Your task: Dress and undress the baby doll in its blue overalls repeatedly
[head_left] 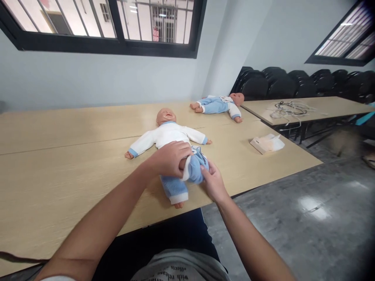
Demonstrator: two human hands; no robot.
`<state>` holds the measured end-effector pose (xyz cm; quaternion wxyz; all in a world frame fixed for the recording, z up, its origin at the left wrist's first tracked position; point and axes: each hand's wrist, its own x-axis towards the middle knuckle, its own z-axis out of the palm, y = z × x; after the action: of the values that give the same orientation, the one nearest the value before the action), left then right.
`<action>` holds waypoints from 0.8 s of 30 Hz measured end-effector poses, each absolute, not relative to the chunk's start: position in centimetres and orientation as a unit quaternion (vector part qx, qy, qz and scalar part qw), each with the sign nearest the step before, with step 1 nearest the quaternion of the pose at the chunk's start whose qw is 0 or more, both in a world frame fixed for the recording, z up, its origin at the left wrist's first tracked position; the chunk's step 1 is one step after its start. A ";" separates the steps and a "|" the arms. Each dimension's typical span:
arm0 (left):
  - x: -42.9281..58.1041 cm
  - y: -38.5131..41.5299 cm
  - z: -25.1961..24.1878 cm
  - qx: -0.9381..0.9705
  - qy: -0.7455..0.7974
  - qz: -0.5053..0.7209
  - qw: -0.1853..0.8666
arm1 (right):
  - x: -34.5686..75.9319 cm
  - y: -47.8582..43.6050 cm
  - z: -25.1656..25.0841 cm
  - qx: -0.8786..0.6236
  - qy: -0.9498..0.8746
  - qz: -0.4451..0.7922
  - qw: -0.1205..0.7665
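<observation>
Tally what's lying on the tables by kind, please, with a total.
Baby dolls: 2, the near doll gripped by the left hand and right hand, the far doll untouched
Tissue pack: 1
Tangle of cords: 1
Total: 4

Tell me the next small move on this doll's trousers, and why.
Probably draw the bunched blue trouser leg along the doll's limb with the right hand, while the left hand steadies it: that trouser leg is crumpled between both hands, the other trouser leg lies straight on the table.
</observation>
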<state>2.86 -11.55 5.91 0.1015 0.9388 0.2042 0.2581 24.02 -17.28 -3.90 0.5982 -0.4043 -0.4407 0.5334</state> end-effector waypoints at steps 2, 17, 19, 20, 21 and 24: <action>2.5 -11.5 6.1 0.938 0.201 0.263 0.102 | 24.7 -16.4 -4.5 -0.435 -0.418 0.526 0.599; 3.6 -13.8 6.6 0.927 0.234 0.249 0.157 | 25.3 -3.4 -4.0 -0.585 -0.502 0.285 0.570; 4.8 -14.5 5.8 0.936 0.229 0.241 0.119 | 24.8 -1.9 -3.4 -0.598 -0.551 0.227 0.536; 5.5 -14.9 5.2 0.942 0.218 0.240 0.091 | 24.5 -1.2 -3.1 -0.603 -0.570 0.211 0.517; 6.1 -15.2 4.7 0.946 0.205 0.243 0.064 | 24.2 -0.6 -3.0 -0.607 -0.581 0.207 0.501; 7.6 -15.8 3.0 0.941 0.212 0.263 0.024 | 24.2 0.1 -2.6 -0.622 -0.609 0.204 0.449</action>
<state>7.56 -15.80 3.02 0.0239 0.9410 0.2119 0.2628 24.16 0.06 -2.56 0.4486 -0.6218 -0.6087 0.2041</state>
